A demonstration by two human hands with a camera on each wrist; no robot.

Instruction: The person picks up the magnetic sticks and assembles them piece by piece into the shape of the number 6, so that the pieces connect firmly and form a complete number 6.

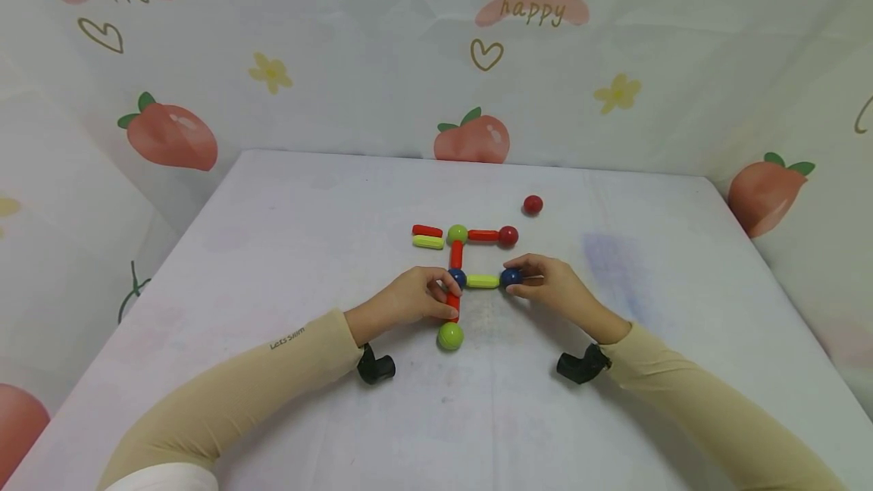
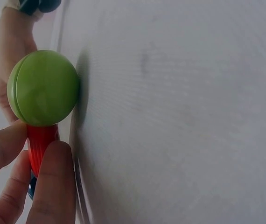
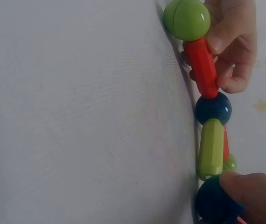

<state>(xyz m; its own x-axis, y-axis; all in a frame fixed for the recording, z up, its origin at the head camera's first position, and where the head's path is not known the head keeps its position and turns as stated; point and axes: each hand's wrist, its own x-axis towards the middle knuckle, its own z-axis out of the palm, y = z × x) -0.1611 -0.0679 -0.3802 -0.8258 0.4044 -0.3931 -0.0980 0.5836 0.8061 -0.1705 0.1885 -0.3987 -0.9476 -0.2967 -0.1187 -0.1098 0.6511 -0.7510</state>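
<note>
**Stick-and-ball frame held at two spots, right-hand ball joint unconfirmed**

Near red stick [image 3: 201,67] is pinched between thumb and fingers of the left hand [image 1: 417,295]. Right blue ball [image 1: 510,278] is gripped by thumb and fingers of the right hand [image 1: 551,286].

Frame is laid mid-table. Left blue ball [image 3: 213,108] is used as the hub: near red stick is run from it toward the wearer, ending at near green ball [image 1: 450,336]; middle red stick [image 1: 456,254] is run away to far green ball [image 1: 458,233]; yellow-green stick [image 1: 483,281] is pointed right, at the right blue ball. Whether that end is touching or just short cannot be told. Far red stick [image 1: 483,235] is set between far green ball and joined red ball [image 1: 508,236].

Loose parts: short red stick [image 1: 427,230] and short yellow stick [image 1: 428,242] are laid side by side, left of far green ball; loose red ball [image 1: 533,204] is placed beyond the joined one.

Table [image 1: 327,211] is covered in white; backdrop [image 1: 382,51] is printed with fruit, hearts and flowers.
</note>
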